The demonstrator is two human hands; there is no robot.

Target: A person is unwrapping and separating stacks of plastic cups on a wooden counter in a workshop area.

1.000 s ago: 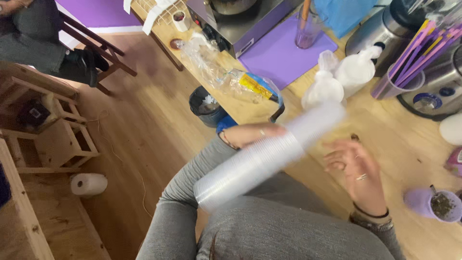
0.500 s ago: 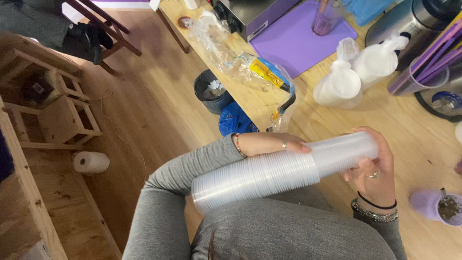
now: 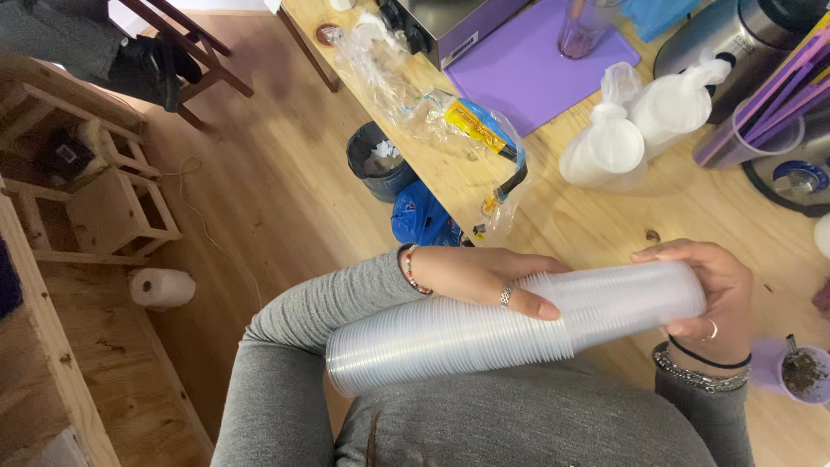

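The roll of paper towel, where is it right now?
In the head view the paper towel roll lies on the wooden floor at the far left, just below the small wooden stool and left of the person's grey-sleeved left arm.

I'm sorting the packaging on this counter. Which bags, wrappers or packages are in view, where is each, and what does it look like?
Crumpled clear plastic wrapper: counter's left edge, beside the purple mat, transparent.
Clear bag with yellow and blue contents: counter edge, below the mat.
Two knotted white bags: mid counter, rounded, translucent white.
Blue bag: on the floor beside the dark bin, crumpled.
No screens or signs show.
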